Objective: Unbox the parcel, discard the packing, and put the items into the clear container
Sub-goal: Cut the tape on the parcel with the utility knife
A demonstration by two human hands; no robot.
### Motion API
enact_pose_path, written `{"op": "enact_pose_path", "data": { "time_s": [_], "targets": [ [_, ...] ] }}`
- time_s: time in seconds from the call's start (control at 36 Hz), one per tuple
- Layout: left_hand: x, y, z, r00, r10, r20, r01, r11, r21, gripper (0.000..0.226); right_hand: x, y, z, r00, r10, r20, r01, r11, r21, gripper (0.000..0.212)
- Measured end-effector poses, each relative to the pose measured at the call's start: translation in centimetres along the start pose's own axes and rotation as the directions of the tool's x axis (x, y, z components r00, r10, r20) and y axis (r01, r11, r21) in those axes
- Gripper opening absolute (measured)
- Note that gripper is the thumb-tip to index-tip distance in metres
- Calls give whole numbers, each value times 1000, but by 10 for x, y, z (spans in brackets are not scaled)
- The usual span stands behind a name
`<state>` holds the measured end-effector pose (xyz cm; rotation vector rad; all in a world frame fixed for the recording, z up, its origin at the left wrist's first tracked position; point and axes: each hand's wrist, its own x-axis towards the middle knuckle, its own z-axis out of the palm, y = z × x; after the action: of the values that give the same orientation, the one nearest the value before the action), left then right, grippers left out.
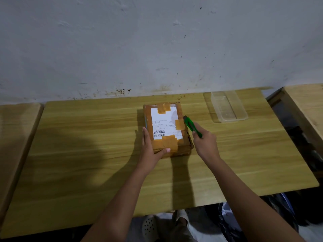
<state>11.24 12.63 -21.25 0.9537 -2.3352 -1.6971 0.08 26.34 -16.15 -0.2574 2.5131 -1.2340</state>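
A brown cardboard parcel (pixel 167 128) with a white shipping label and patches of tan tape lies flat near the middle of the wooden table (pixel 87 145). My left hand (pixel 150 151) grips its near left corner, fingers along the left side and thumb on the front edge. My right hand (pixel 204 142) holds a green utility knife (pixel 191 125), whose tip rests against the parcel's right edge. An empty clear container (pixel 227 107) stands at the back right of the table.
A stained white wall rises right behind the table. Other wooden surfaces adjoin at the left (pixel 15 137) and at the right (pixel 307 105). Dark bags (pixel 262 215) lie on the floor under the table's right front, and my feet in sandals (pixel 150 227) show below the front edge.
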Motion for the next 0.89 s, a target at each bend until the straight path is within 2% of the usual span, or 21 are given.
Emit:
{"op": "enact_pose_path", "data": {
  "time_s": [0.56, 0.89],
  "targets": [
    [1, -3, 9, 997, -34, -64, 29, 996, -81, 114, -4, -13, -6, 991, -76, 107, 111, 920, -375, 41],
    [0, -4, 10, 996, -34, -83, 28, 997, -75, 113, -24, -5, -3, 991, -102, 86, 129, 903, -410, 42]
  ]
}}
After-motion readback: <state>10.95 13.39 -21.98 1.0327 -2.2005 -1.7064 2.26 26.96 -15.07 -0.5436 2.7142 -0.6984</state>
